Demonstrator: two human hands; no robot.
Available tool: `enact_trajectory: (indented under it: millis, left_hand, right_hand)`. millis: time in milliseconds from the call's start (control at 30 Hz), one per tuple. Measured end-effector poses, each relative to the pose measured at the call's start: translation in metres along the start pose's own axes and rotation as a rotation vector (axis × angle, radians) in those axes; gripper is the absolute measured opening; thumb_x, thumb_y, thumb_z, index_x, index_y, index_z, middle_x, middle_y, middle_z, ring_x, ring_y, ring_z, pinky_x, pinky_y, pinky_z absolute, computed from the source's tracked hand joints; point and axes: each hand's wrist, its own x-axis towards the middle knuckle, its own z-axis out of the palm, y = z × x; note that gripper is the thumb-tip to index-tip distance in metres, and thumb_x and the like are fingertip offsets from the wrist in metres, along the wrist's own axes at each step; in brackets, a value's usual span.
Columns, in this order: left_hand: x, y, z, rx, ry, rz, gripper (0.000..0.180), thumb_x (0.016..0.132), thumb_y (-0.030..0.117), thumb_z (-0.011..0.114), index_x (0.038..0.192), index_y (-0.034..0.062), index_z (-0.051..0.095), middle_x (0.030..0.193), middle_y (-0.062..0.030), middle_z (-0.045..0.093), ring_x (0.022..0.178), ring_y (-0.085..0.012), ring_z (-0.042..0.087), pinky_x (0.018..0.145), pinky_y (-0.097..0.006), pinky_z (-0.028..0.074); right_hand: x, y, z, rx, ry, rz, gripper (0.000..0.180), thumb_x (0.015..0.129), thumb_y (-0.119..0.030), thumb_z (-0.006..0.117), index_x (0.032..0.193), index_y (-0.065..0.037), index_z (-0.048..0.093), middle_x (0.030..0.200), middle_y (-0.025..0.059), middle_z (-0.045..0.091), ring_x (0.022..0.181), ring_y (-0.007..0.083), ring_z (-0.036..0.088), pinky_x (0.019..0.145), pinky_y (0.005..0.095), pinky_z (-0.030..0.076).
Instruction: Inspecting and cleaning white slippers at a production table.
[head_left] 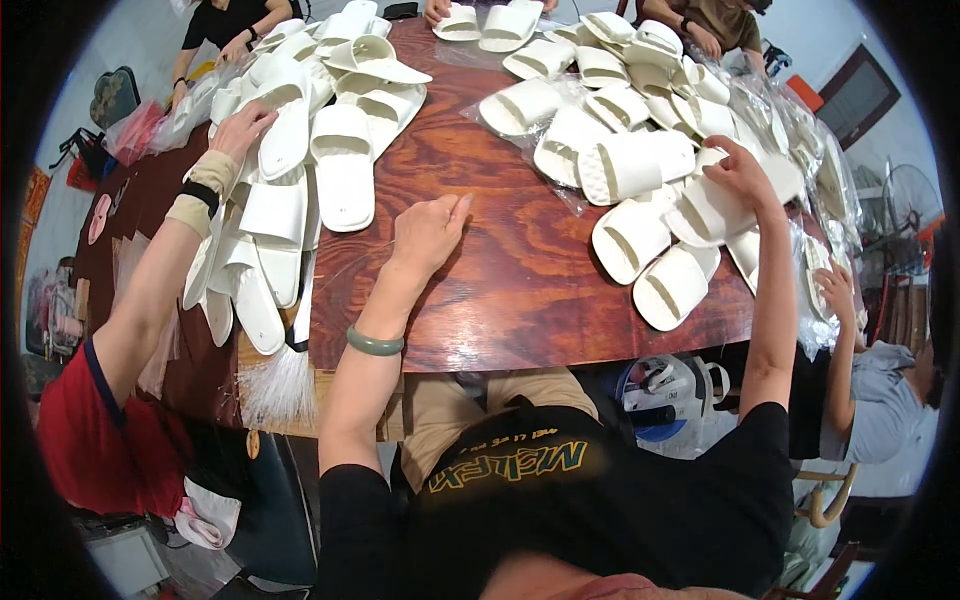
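Two hands among white slippers

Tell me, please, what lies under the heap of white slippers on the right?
Clear plastic bags spread on the wooden table beneath the white slippers; anything deeper is covered.

The fingertips of the right hand are tucked behind a white slipper, so its grip cannot be made out. The left hand shows only its back, and what lies under the palm is hidden. The dark round rim cuts off the far slippers and the people at the top. The clear plastic bags blur into glare. The table hides the person's legs.
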Motion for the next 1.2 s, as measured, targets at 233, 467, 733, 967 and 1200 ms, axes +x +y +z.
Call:
enact_trajectory:
  millis: [233,467,733,967,1200]
  left_hand:
    - [-0.003,0.003,0.005,-0.004,-0.086,0.057,0.033,0.09,0.031,0.05,0.073,0.0043,0.06,0.064,-0.0168,0.059,0.063,-0.0369,0.058,0.056,-0.044,0.044]
    - [-0.003,-0.003,0.006,0.005,-0.072,0.065,0.03,0.089,0.029,0.051,0.074,0.005,0.059,0.066,-0.0165,0.059,0.065,-0.037,0.058,0.057,-0.045,0.044]
    - [-0.003,-0.002,0.007,0.018,-0.068,0.092,0.027,0.089,0.028,0.051,0.078,0.005,0.06,0.067,-0.0172,0.06,0.066,-0.0365,0.059,0.058,-0.044,0.046]
    - [-0.004,0.001,0.008,0.006,-0.092,0.066,0.027,0.09,0.028,0.051,0.08,0.0044,0.06,0.07,-0.0177,0.061,0.068,-0.0361,0.06,0.06,-0.044,0.046]
    - [-0.004,0.001,0.006,0.027,-0.095,0.036,0.026,0.089,0.028,0.051,0.083,0.0048,0.06,0.073,-0.0173,0.062,0.071,-0.0361,0.06,0.063,-0.045,0.046]
  right_hand:
    - [0.021,-0.039,0.024,-0.211,-0.529,-0.063,0.055,0.072,-0.007,0.065,0.125,-0.003,0.05,0.081,0.0084,0.067,0.066,0.0072,0.058,0.06,0.0198,0.045]
    - [0.027,-0.002,0.051,0.376,-0.709,0.069,0.039,0.077,-0.002,0.066,0.114,0.0,0.057,0.085,0.0042,0.067,0.076,0.0074,0.062,0.072,0.0194,0.049]
    - [0.003,-0.007,0.017,0.499,-0.628,0.167,0.025,0.08,-0.01,0.066,0.101,0.003,0.062,0.084,0.005,0.066,0.07,0.0085,0.063,0.065,0.0202,0.052]
    - [-0.017,-0.035,0.055,0.751,-0.431,0.381,0.037,0.078,-0.011,0.068,0.108,0.007,0.056,0.091,0.0121,0.066,0.073,0.0134,0.065,0.066,0.0243,0.055]
    - [-0.013,-0.038,0.091,1.191,-0.362,0.413,0.034,0.078,-0.007,0.067,0.107,0.004,0.055,0.092,0.0135,0.066,0.073,0.0183,0.067,0.063,0.0293,0.058]
